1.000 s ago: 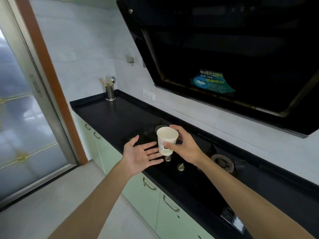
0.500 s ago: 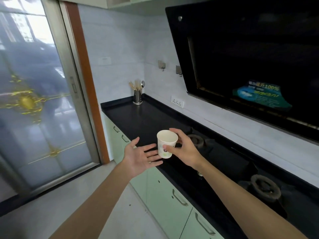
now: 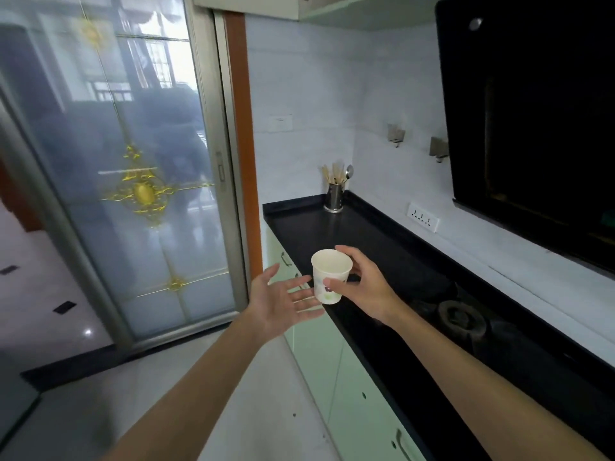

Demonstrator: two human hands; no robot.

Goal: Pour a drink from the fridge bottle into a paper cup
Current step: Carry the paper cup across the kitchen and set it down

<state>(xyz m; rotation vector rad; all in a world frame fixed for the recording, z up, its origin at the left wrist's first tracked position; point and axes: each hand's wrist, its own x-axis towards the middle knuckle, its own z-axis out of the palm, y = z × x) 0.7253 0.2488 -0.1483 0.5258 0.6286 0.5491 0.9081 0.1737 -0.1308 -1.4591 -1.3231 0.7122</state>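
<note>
Upright paper cup (image 3: 331, 276) in right hand (image 3: 364, 291), left hand (image 3: 278, 302) open beside

Black glass range hood (image 3: 532, 111): cut off by the top and right edges. White paper cup (image 3: 327, 277): printed motif partly covered by the right hand (image 3: 369, 291). Steel utensil holder (image 3: 333, 197): contents too small to identify.

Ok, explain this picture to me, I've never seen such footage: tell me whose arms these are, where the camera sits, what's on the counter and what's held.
No machine here: these are a person's two bare arms, filmed by one wide-angle camera worn on the head, looking forward and down. The right hand holds a white paper cup upright by the front edge of the black counter; the cup looks empty. The left hand is open, palm up, close beside the cup. At the counter's far end stands a metal pot of utensils; nearer is a stove burner.
</note>
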